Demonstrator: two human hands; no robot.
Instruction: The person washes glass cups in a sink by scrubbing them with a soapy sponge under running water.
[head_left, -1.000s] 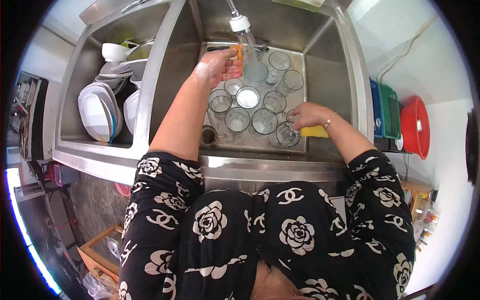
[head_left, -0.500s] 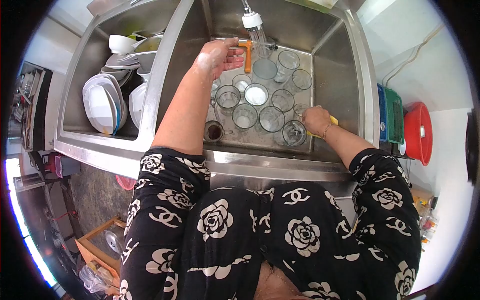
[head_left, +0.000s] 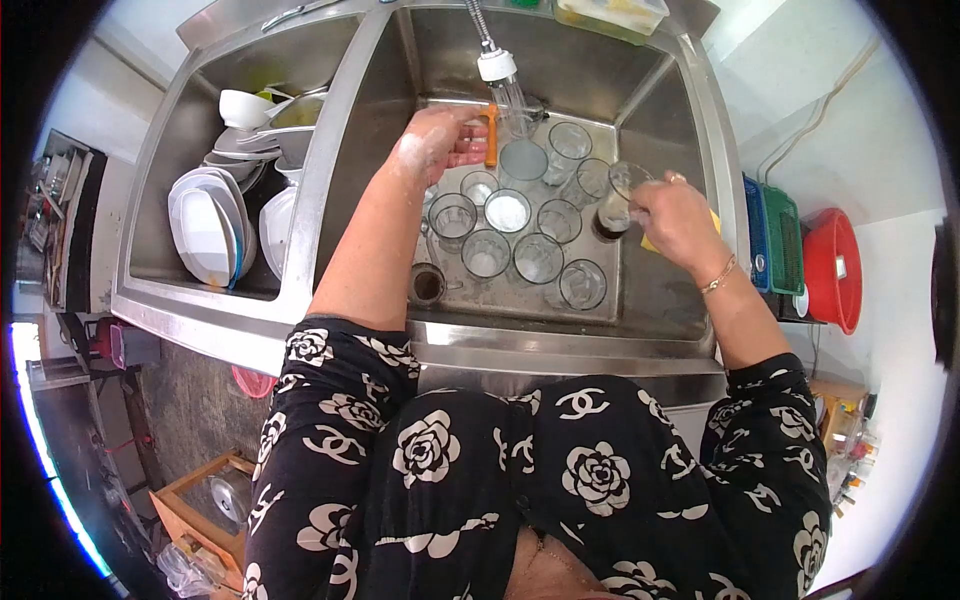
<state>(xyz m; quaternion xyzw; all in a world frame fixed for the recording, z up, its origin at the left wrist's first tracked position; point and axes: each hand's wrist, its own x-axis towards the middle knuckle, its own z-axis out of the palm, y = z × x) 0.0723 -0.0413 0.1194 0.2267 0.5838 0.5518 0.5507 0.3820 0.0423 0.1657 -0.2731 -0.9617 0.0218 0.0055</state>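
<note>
My right hand (head_left: 675, 215) grips a clear glass (head_left: 622, 195) with a little dark liquid, raised at the right side of the sink; a yellow sponge (head_left: 715, 220) shows behind that hand. My left hand (head_left: 445, 140) has its fingers curled beside an orange-handled tool (head_left: 491, 138) below the faucet. Water from the white-collared spray head (head_left: 496, 66) runs into a full, cloudy glass (head_left: 523, 160). Several more glasses (head_left: 538, 258) stand on the sink floor, one with white suds (head_left: 507, 210). A mug with dark contents (head_left: 428, 284) is at the front left.
Stacked white plates and bowls (head_left: 203, 232) fill the left basin. A steel divider (head_left: 325, 150) separates the basins. At the right are a green basket (head_left: 783, 240) and a red basin (head_left: 833, 270). A plastic container (head_left: 615, 14) sits on the back edge.
My right hand has taken hold of a glass and lifted it up at the right side. My left hand stays near the orange-handled tool. The view has shifted slightly.
</note>
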